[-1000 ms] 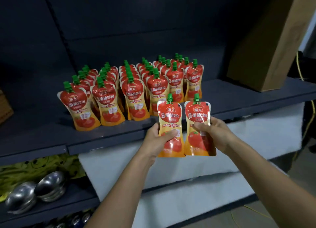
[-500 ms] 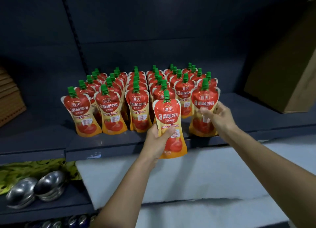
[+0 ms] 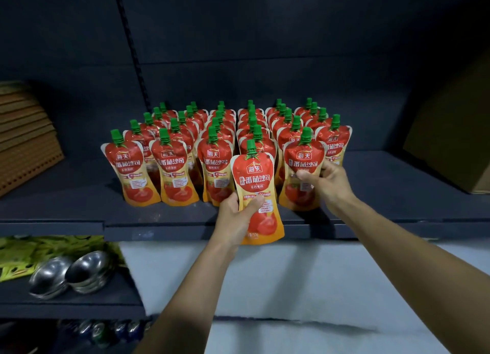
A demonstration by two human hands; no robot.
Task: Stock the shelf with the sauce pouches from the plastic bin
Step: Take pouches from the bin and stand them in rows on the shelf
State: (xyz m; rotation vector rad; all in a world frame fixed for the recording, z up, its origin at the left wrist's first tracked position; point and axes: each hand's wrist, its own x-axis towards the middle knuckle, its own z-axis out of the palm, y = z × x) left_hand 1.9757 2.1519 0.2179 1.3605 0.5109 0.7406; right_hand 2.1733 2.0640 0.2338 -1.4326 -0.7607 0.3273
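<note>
Shelf-stocking in progress: a person works at a dark grey metal shelf (image 3: 66,207) with a sauce pouch in each hand. The left hand (image 3: 234,215) grips a glossy red-and-orange film sauce pouch with a green screw cap (image 3: 256,183) at its narrowed waist. The thumb lies across the front and the fingers curl behind. The pouch is upright in the air just in front of the shelf's front edge, its base lower than the shelf surface.

The right hand (image 3: 330,183) pinches a second matching pouch (image 3: 301,165) by its right side, thumb on the printed face and fingers behind. That pouch appears to stand on the shelf at the front of a column, beside the rows of standing pouches (image 3: 212,141). The plastic bin is out of view.

The pouches look soft and fairly light. The film should give under a squeeze, is stiff only at the cap and sealed edges, and is shiny enough to slip. The waist is probably the surest hold, with the base set down flat, since a tilted pouch could topple its neighbours. A gap in the front row behind the raised pouch looks the likely spot for it.

Two stainless steel bowls (image 3: 69,274) sit on the lower shelf. A brown cardboard box (image 3: 450,141) stands at the right and stacked brown perforated boards (image 3: 23,136) at the left.
</note>
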